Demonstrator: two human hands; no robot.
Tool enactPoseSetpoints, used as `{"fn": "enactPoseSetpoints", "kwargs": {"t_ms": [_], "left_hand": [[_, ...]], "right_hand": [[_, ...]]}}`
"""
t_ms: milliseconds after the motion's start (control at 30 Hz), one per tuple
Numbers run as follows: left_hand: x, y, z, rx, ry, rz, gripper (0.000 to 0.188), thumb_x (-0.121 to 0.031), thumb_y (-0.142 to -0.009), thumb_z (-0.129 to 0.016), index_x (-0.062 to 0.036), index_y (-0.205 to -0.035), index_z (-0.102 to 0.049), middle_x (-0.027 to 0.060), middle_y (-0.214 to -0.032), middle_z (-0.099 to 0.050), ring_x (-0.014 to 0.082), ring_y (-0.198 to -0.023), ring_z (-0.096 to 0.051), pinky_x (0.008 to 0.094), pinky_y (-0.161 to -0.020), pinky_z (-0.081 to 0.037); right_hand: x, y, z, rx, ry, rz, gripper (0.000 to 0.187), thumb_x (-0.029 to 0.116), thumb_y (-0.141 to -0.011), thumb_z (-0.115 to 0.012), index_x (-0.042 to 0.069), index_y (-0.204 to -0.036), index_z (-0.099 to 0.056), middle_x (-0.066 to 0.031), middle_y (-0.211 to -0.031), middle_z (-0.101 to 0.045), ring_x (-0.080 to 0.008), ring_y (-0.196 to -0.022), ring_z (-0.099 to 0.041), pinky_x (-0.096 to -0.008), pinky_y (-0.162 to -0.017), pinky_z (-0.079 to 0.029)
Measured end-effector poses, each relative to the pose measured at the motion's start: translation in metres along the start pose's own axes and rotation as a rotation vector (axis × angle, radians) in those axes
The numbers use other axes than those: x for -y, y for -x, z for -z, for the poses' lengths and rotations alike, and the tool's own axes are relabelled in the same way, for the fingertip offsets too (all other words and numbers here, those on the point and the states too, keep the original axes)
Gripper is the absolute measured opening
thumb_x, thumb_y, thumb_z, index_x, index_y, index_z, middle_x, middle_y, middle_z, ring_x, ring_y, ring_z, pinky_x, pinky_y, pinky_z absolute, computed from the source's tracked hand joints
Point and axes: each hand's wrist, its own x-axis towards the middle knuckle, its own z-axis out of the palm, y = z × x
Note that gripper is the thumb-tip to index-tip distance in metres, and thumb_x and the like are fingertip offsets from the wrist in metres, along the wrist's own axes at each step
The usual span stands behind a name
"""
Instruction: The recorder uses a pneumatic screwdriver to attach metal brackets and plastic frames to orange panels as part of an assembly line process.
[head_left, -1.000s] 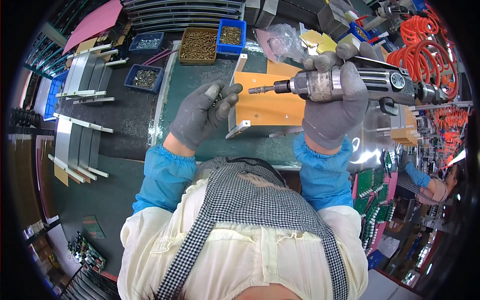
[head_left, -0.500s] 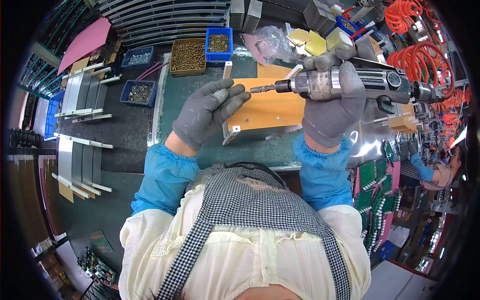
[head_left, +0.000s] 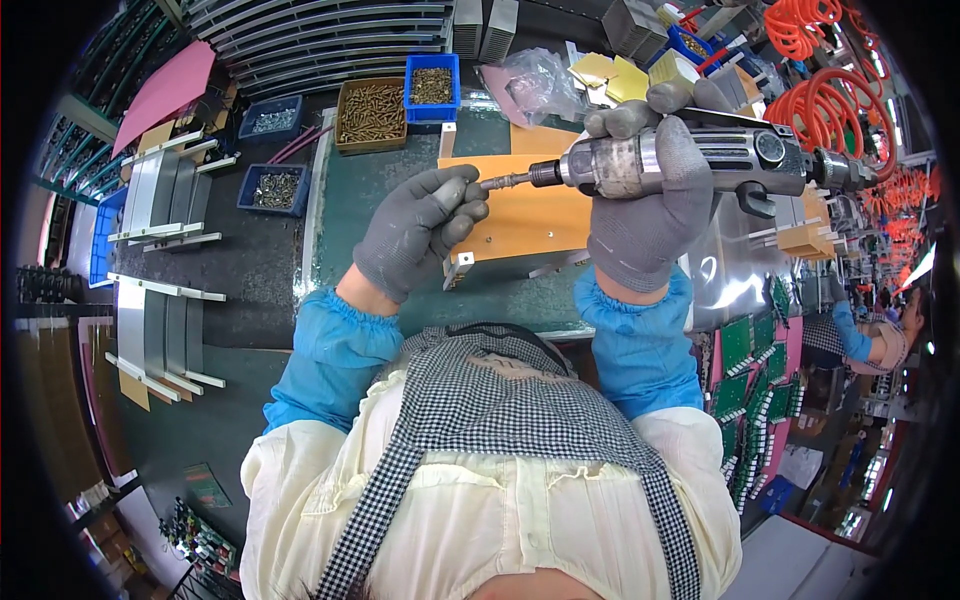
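The right hand (head_left: 645, 230) was wrapped firmly around a power driver (head_left: 740, 160), which lay level above the orange board (head_left: 530, 220) and reached past the board's right end. Its bit (head_left: 508, 181) pointed toward the board's left end, where the left hand (head_left: 410, 230) had its fingers curled in at the tip; whether they gripped anything could not be told. Beyond the board, to its left, a brown box (head_left: 372, 148) of brass-coloured screws stood on the desk (head_left: 520, 300).
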Motion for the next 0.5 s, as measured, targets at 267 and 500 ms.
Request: {"fn": "enactPoseSetpoints", "kwargs": {"t_ms": [267, 500], "left_hand": [[0.001, 0.006, -0.011, 0.021, -0.08, 0.028, 0.028, -0.028, -0.1, -0.052, -0.0006, -0.106, -0.055, 0.0032, -0.086, -0.059, 0.0053, -0.064, -0.052, 0.0146, -0.05, -0.041], [-0.003, 0.005, -0.004, -0.005, -0.089, 0.013, 0.036, -0.03, -0.101, -0.049, 0.0026, -0.114, -0.055, 0.0038, -0.087, -0.057, 0.0064, -0.064, -0.048, 0.0162, -0.049, -0.037]], "right_hand": [[-0.011, 0.003, -0.003, 0.019, 0.013, -0.028, 0.046, 0.004, -0.085, -0.058, 0.004, -0.129, -0.045, -0.0098, -0.109, -0.058, -0.0194, -0.079, -0.065, -0.04, -0.068, -0.06], [-0.015, 0.0, -0.01, -0.025, 0.076, -0.013, 0.044, 0.003, -0.085, -0.057, 0.003, -0.127, -0.045, -0.0098, -0.103, -0.058, -0.02, -0.078, -0.064, -0.0407, -0.069, -0.059]]}}
